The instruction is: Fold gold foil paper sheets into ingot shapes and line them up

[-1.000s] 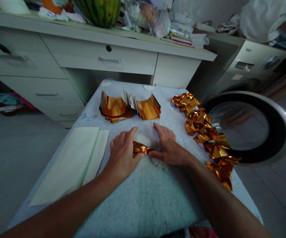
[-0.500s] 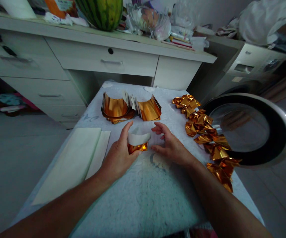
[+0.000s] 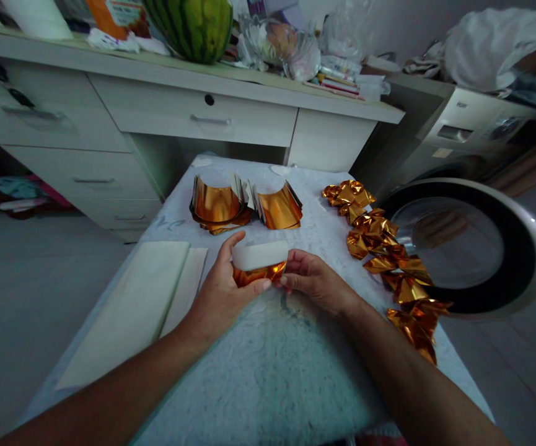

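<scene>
A rolled piece of gold foil with a white paper layer [image 3: 260, 255] is between my hands over the middle of the cloth. My left hand [image 3: 225, 279] grips its left side, thumb along the lower front edge. At its right end, my right hand [image 3: 311, 279] pinches the foil's lower edge with closed fingers. Beyond it stand two stacks of curved gold sheets, one on the left [image 3: 219, 203] and one on the right [image 3: 277, 207]. Folded white paper sheets [image 3: 131, 303] lie left of my left hand.
Several crumpled gold foil pieces [image 3: 372, 232] form a row along the right side of the cloth-covered table [image 3: 268, 371]. An open washing machine door [image 3: 472, 244] stands at the right. Behind, a counter [image 3: 258, 87] bears a watermelon [image 3: 193, 28] and a glass bowl [image 3: 272, 40].
My right hand has moved left and closed on the roll's right end. The white and gold piece now looks wider and extends farther right.
</scene>
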A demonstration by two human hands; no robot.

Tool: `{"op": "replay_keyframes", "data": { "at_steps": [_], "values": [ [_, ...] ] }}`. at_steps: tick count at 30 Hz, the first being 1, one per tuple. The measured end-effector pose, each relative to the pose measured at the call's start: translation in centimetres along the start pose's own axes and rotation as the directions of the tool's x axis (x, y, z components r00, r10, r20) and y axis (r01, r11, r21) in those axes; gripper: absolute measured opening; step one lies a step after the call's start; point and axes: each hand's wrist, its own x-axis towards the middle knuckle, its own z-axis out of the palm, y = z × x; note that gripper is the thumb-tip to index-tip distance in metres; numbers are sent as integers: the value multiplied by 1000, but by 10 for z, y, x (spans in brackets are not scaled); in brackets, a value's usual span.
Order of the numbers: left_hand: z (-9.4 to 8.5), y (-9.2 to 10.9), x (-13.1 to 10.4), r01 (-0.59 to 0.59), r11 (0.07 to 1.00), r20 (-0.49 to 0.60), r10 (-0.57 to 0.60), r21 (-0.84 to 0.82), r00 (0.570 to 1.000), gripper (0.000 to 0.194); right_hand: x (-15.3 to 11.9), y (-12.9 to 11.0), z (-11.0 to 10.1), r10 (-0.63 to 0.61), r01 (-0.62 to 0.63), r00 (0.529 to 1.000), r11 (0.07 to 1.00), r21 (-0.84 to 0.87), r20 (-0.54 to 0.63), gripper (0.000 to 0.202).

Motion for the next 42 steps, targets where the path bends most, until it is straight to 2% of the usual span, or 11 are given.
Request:
{"op": "replay_keyframes", "data": {
  "at_steps": [7,12,19,22,26,28,30,33,36,39,42],
  "values": [
    [-1,-1,-1,-29,998,46,31,-49,998,83,1,3,2,-55,60,995,996,72,-78,35],
    [1,3,-3,32,993,91,-21,-113,996,77,2,4,2,-68,82,993,987,141,-98,42],
    [0,0,-2,1,1000,63,0,-8,998,79,1,3,3,-60,68,996,989,131,-69,32],
    [0,3,-3,-38,999,28,37,15,999,74,1,2,4,-82,93,991,990,108,-105,33],
    [-1,10,-3,-1,1000,41,2,-30,999,62,1,2,4,-131,133,978,991,5,-163,34],
    [-4,12,-2,8,1000,38,-9,26,999,57,1,2,4,-133,124,971,991,-57,-197,34],
    [-6,10,-1,-36,988,6,35,153,999,51,1,2,4,-137,115,963,987,-109,-230,37],
    [-10,7,0,-221,878,-21,254,425,967,39,1,1,6,-149,109,960,979,-174,-239,34],
    [-11,7,-2,-426,694,123,443,581,888,26,0,1,7,-162,105,965,960,-261,-205,27],
    [-9,8,-4,-531,583,265,482,615,835,25,0,4,6,-186,98,963,916,-388,-196,21],
    [-7,7,-4,-570,518,338,477,638,812,23,1,7,4,-210,82,956,862,-500,-205,16]
  ]
}}
